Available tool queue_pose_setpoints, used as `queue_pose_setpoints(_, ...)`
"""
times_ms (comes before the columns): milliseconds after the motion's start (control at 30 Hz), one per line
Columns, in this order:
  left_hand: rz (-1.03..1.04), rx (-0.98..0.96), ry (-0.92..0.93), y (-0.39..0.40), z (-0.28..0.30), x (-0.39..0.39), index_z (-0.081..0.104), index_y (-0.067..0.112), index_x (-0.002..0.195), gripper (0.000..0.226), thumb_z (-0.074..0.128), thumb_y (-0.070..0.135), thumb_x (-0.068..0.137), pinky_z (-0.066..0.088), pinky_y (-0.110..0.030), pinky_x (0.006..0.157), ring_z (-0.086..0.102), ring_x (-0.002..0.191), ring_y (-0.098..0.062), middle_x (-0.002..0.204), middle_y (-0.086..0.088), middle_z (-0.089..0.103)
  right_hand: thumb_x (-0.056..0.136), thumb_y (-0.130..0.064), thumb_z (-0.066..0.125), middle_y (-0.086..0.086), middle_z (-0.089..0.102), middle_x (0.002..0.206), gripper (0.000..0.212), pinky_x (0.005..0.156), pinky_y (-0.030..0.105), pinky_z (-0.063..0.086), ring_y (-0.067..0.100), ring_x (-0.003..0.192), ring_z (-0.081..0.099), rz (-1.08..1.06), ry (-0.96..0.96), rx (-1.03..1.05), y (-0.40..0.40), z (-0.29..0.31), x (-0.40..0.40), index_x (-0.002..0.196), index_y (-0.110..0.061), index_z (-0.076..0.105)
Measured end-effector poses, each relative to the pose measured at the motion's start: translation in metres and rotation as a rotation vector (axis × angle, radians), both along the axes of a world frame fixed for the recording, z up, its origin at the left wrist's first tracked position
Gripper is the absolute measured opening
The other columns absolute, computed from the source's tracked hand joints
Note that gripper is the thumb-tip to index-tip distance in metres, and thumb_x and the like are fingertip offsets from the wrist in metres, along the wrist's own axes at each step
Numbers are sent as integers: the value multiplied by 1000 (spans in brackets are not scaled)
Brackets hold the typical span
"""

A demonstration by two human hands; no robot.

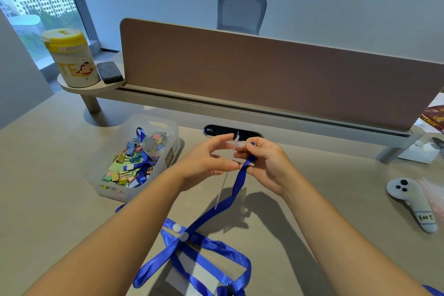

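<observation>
Just to the right of the clear bin [173, 151], both hands meet above the surface [60, 175]; the right hand [264, 163] has its grip pinched on the upper end of the blue lanyard [237, 182], with a small clear plastic fastener [239, 144] at its fingertips; the left hand [206, 161] faces it, forefinger stretched to the fastener and thumb lower down beside a thin clear strip [222, 190] that hangs from it; whether that grip actually pinches the strip cannot be told. From the right hand the lanyard drops toward the person and lies in loose loops on the surface, nearer the person than the bin, where two white snaps [176, 226] sit on it. The bin holds coloured binder clips [120, 168] and more blue strap; far right of the bin lies a white controller [408, 199].
</observation>
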State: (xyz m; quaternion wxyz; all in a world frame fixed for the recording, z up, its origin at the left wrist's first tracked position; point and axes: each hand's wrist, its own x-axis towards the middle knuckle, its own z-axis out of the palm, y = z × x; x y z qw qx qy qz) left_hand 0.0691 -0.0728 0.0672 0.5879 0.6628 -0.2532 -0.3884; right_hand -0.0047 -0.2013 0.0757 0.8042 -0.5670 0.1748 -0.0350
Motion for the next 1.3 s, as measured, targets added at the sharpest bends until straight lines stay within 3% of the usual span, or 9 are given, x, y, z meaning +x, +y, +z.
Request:
queue_pose_setpoints(133, -6, 81, -203, -1, -2, 0, 33, 24, 132, 76, 74, 16, 69, 43, -24, 80, 47, 94, -15, 107, 10, 43, 92, -4, 41, 4, 61, 74, 22, 57, 18, 56, 11, 66, 62, 27, 22, -104, 0, -3, 0, 77, -9, 56)
queue_pose_setpoints(333, 67, 270, -667, 7, -13, 0, 31, 18, 133, 87, 80, 26, 61, 32, -25, 94, 37, 124, -16, 138, -3, 38, 86, -11, 56, -9, 54, 74, 7, 64, 15, 44, 2, 65, 51, -2, 17, -839, 0, -13, -1, 79, -13, 57)
queue_pose_setpoints(467, 25, 371, -823, 11, -16, -4, 27, 21, 136, 95, 80, 36, 58, 34, -25, 96, 35, 124, -17, 137, -3, 32, 88, -16, 54, -10, 56, 77, 12, 63, 17, 37, 2, 64, 44, 13, -22, -1219, 1, -18, -5, 91, -10, 63)
queue_pose_setpoints(667, 29, 384, -914, 9, -16, -8, 27, 23, 137, 95, 79, 41, 59, 34, -31, 101, 33, 118, -16, 131, -3, 35, 92, -22, 44, 3, 67, 103, 21, 67, 26, 40, 20, 87, 60, 21, 40, -1621, -3, -22, -8, 100, -11, 60)
queue_pose_setpoints(833, 21, 443, -869, 10, -30, -5, 25, 23, 138, 95, 77, 42, 61, 33, -32, 102, 32, 119, -17, 131, -2, 35, 93, -22, 46, 2, 57, 93, 20, 56, 21, 35, 17, 79, 50, -138, 81, -1272, -17, -30, -9, 102, -6, 55)
queue_pose_setpoints(933, 13, 499, -818, 15, -50, -8, 24, 22, 139, 98, 76, 47, 59, 35, -38, 106, 35, 118, -20, 128, -3, 35, 94, -21, 44, 2, 51, 105, 27, 59, 14, 42, 17, 91, 49, -124, 170, -860, -20, -48, -9, 115, -6, 49)
queue_pose_setpoints(1000, -6, 551, -799, 18, -65, -13, 24, 22, 139, 101, 75, 51, 57, 35, -38, 106, 36, 118, -20, 128, -2, 35, 93, -15, 45, 5, 48, 116, 32, 74, 19, 43, 14, 97, 44, -74, 266, -698, -18, -68, -11, 124, -7, 44)
queue_pose_setpoints(1133, -31, 622, -747, 27, -90, -22, 22, 22, 139, 97, 75, 47, 61, 31, -39, 109, 33, 122, -20, 133, -4, 33, 87, 1, 44, 1, 50, 99, 34, 77, 26, 39, 18, 92, 47, 64, 379, -592, -9, -105, -16, 119, -9, 47)
queue_pose_setpoints(1300, -17, 668, -721, 41, -102, -25, 21, 24, 139, 98, 75, 47, 61, 32, -37, 109, 31, 126, -19, 138, -3, 30, 79, 3, 60, -3, 53, 75, 19, 50, 8, 41, 4, 64, 50, 252, 370, -693, 7, -126, -20, 87, -13, 54)
